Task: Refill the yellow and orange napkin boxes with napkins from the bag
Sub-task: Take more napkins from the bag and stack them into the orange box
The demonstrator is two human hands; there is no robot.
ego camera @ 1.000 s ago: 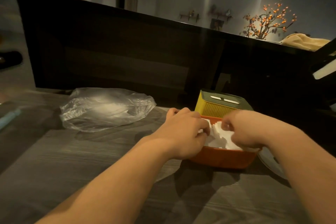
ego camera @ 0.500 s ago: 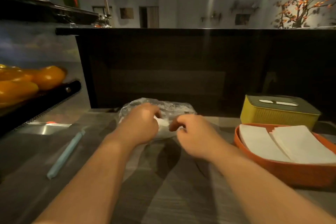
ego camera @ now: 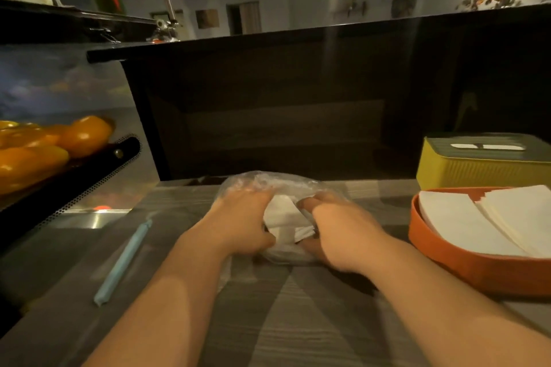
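Note:
A clear plastic bag (ego camera: 268, 183) lies on the grey wooden table (ego camera: 298, 322), with white napkins (ego camera: 281, 211) showing at its mouth. My left hand (ego camera: 241, 222) and my right hand (ego camera: 337, 232) grip the bag's opening on either side of the napkins. To the right stands the orange napkin box (ego camera: 465, 268), lid off, with two overlapping stacks of white napkins (ego camera: 489, 220) in it. Behind it sits the yellow napkin box (ego camera: 477, 171) with its dark slotted lid on.
A light blue pen-like stick (ego camera: 123, 259) lies on the table to the left. Further left, a black perforated tray (ego camera: 77, 185) holds orange fruit (ego camera: 44, 146). A dark counter wall (ego camera: 283, 104) rises right behind the bag.
Both hands left the orange box and went left to the bag. They now hold its mouth apart, and more of the napkins shows between them than half a second ago.

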